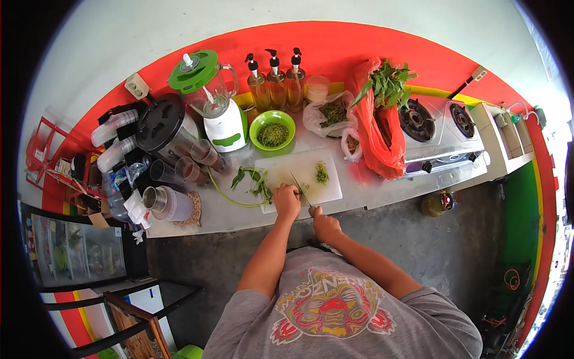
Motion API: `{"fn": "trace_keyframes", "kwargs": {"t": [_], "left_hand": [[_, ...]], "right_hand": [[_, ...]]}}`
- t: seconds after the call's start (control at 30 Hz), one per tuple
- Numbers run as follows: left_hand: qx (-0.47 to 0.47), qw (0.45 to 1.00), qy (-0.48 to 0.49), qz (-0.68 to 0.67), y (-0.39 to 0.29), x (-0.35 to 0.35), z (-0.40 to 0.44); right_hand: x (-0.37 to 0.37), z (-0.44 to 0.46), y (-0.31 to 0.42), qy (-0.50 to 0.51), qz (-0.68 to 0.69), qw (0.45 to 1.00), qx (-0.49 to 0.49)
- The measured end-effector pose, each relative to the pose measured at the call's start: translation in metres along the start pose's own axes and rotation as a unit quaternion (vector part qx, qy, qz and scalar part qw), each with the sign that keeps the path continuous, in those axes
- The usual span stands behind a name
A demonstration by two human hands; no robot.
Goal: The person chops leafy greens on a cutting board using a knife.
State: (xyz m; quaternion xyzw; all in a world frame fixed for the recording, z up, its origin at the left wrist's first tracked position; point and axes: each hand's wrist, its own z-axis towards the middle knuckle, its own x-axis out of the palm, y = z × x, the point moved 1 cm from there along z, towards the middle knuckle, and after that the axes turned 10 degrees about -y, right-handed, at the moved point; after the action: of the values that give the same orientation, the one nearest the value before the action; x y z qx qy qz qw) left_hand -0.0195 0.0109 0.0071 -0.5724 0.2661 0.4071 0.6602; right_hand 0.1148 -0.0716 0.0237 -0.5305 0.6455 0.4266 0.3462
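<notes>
A white cutting board (281, 163) lies on the metal counter. My left hand (287, 201) is closed over the cut end of a bunch of leafy greens (256, 180), pressing it to the board; its leaves and long stems trail off to the left. My right hand (326, 225) wraps round the handle of a knife (301, 185), whose blade angles up and left across the board close beside my left fingers. To the right of the blade sits a small heap of chopped greens (322, 173). Behind the board stands a green bowl (258, 121) filled with chopped greens.
A blender (226, 128), pump bottles (276, 84) and plastic bags of greens line the back. A red bag (391, 158) and gas stove (439, 128) stand right. Several cups (192, 172) and a steel-topped container (173, 204) crowd the left.
</notes>
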Motion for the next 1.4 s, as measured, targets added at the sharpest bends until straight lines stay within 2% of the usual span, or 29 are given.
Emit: {"fn": "trace_keyframes", "kwargs": {"t": [0.1, 0.17, 0.23, 0.4, 0.5, 0.57, 0.7, 0.8, 0.87, 1.07, 1.17, 1.27, 1.4], "left_hand": [[0.025, 0.999, 0.007, -0.02, 0.006, 0.005, -0.002], [0.041, 0.998, 0.007, -0.04, 0.009, 0.011, -0.008], [0.041, 0.996, -0.041, -0.073, 0.005, 0.009, -0.014], [0.044, 0.993, -0.032, -0.1, 0.012, 0.007, -0.011], [0.045, 0.995, -0.01, -0.09, 0.014, 0.007, -0.008], [0.042, 0.996, 0.006, -0.079, 0.015, 0.007, -0.004], [-0.045, 0.99, 0.066, -0.118, 0.019, 0.012, 0.01], [-0.097, 0.981, 0.096, -0.137, 0.021, 0.014, 0.016], [-0.124, 0.976, 0.101, -0.15, 0.023, 0.015, 0.017], [-0.082, 0.979, 0.109, -0.152, 0.027, 0.015, 0.016], [-0.061, 0.984, 0.089, -0.142, 0.024, 0.011, 0.014], [-0.06, 0.984, 0.06, -0.155, 0.023, 0.01, 0.007], [0.034, 0.996, 0.001, -0.079, 0.021, 0.008, -0.007]], "right_hand": [[-0.02, 0.011, -0.002, -0.002, 0.029, 0.999, -0.023], [-0.036, 0.013, -0.001, 0.041, 0.007, 0.999, -0.03], [-0.029, 0.003, -0.001, 0.038, 0.014, 0.999, -0.018], [-0.005, -0.002, 0.0, 0.041, 0.041, 0.998, 0.014], [-0.025, 0.016, -0.001, 0.001, 0.042, 0.999, -0.02], [-0.039, 0.02, 0.003, 0.049, -0.015, 0.998, -0.044], [-0.026, -0.004, 0.006, 0.024, 0.009, 0.999, -0.04], [0.0, 0.0, 0.003, 0.0, 0.04, 0.999, 0.017], [-0.001, 0.011, -0.003, -0.029, 0.025, 0.998, -0.04], [-0.032, 0.013, 0.006, 0.011, -0.003, 0.999, -0.053], [-0.002, -0.001, 0.004, 0.004, 0.043, 0.999, 0.0], [-0.015, 0.002, 0.005, 0.037, 0.04, 0.998, -0.01], [-0.028, 0.021, 0.011, 0.052, -0.033, 0.997, -0.049]]}}
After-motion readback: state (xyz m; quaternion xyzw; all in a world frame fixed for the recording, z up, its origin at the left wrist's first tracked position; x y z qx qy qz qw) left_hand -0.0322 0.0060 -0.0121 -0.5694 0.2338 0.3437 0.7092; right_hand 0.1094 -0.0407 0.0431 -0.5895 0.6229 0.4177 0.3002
